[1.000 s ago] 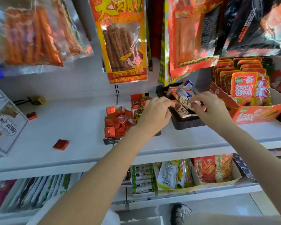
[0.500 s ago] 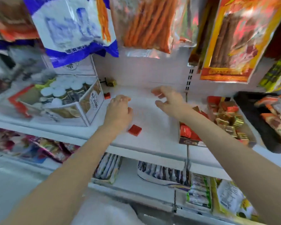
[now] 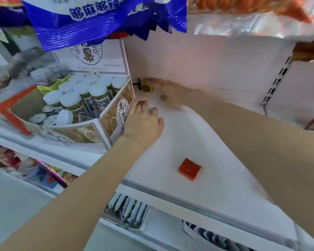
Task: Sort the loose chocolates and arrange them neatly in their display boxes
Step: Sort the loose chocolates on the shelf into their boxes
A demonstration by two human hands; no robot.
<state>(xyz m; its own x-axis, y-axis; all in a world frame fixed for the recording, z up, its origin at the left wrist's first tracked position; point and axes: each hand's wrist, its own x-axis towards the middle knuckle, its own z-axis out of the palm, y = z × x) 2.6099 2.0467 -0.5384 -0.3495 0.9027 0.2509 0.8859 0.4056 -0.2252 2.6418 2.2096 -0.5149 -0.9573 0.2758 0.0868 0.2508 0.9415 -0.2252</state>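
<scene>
Collecting strays is unfinished: left hand [image 3: 141, 122] pinches a red chocolate [image 3: 142, 102]; blurred right hand [image 3: 168, 93], grip unclear, nears the gold chocolate [image 3: 146, 86] at the shelf's [image 3: 216, 142] back; a red square chocolate [image 3: 189, 169] lies near the front edge.

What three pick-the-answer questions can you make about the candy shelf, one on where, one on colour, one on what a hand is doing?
1. Where does the loose square chocolate lie?
A. On the white shelf, between the two arms
B. Inside the box of jars
C. On the floor

2. What colour is that chocolate?
A. Blue
B. Red
C. Green

3. What is the left hand doing?
A. Resting flat and open
B. Holding a jar
C. Pinching a small red piece beside the box of jars

Answers: 1 A, it sits alone on the bare shelf near the front edge. 2 B, its wrapper is plain red. 3 C, the fingertips close on something red next to the box corner. The right hand is too blurred to judge.
</scene>
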